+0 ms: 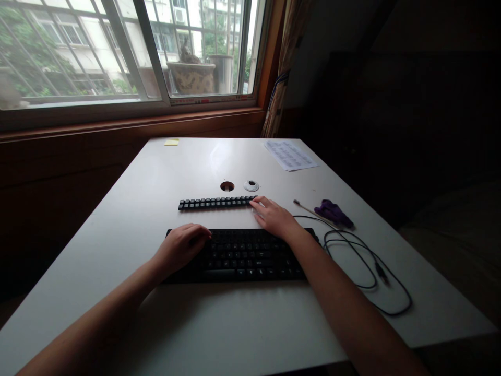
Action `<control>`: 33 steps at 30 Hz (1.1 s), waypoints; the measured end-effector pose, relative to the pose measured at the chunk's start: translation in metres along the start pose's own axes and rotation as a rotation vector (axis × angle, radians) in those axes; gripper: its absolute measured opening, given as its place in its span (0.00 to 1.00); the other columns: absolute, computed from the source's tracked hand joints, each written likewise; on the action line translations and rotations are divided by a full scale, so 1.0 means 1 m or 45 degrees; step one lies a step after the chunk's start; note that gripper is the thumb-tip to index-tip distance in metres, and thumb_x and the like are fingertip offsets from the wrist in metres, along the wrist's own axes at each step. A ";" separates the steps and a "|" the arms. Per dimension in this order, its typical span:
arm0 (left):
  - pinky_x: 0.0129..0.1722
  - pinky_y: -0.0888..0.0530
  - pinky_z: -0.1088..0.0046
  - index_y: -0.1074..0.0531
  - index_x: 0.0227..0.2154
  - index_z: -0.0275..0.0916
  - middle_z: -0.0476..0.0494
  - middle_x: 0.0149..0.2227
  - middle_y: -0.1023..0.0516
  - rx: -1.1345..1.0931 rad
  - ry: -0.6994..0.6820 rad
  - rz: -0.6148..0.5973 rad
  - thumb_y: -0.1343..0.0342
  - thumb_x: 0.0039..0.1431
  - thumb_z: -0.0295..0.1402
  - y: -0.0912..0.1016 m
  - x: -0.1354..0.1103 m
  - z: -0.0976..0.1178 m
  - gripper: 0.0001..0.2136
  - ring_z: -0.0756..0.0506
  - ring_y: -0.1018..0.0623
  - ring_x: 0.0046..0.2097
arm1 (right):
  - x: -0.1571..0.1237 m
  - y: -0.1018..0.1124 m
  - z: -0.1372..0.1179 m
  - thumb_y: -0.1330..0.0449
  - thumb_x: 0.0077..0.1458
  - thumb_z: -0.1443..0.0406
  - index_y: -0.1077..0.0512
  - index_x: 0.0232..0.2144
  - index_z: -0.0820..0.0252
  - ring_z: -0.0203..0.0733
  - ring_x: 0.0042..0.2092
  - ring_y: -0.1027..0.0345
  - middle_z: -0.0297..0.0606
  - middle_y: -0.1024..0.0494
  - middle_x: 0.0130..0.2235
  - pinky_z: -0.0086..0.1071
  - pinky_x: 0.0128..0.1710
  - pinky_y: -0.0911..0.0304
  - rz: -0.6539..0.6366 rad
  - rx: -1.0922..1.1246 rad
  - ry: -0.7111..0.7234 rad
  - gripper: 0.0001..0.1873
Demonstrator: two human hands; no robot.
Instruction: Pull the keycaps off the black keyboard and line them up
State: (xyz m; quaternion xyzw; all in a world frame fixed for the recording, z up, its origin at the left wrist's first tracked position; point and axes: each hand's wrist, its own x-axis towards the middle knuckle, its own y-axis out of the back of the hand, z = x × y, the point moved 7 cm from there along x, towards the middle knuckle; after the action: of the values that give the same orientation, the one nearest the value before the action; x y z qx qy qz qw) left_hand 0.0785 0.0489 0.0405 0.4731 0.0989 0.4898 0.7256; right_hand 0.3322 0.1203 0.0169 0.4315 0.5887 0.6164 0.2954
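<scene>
A black keyboard (250,256) lies lengthwise in front of me on the white table. My left hand (186,243) rests over its upper left part, fingers curled in; a small red spot shows at the fingertips, and whatever they hold is hidden. Beyond the keyboard, loose black keycaps (215,203) are lined up in two rows. My right hand (272,215) reaches over the keyboard's top edge, with its fingertips pinched at a keycap on the right end of those rows. Something pale shows beneath its fingers, too small to name.
Right of the keyboard lie a coiled black cable (371,253), a thin brush-like stick (307,210) and a purple cloth (332,213). Farther back are printed sheets (291,155), a yellow sticky note (171,141), a cable hole (227,186) and its white cover (251,186).
</scene>
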 end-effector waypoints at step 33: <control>0.38 0.26 0.71 0.25 0.36 0.40 0.45 0.36 0.20 0.004 -0.007 0.023 0.48 0.63 0.29 0.002 0.001 0.003 0.06 0.46 0.21 0.37 | -0.004 0.021 0.005 0.51 0.65 0.62 0.33 0.58 0.59 0.50 0.54 0.35 0.47 0.31 0.53 0.44 0.57 0.37 0.292 0.209 0.034 0.21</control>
State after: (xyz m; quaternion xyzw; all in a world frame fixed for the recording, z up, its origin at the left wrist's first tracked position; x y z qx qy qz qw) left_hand 0.0794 0.0481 0.0442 0.4765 0.0935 0.4950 0.7206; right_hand 0.3416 0.1165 0.0367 0.5105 0.5879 0.6015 0.1789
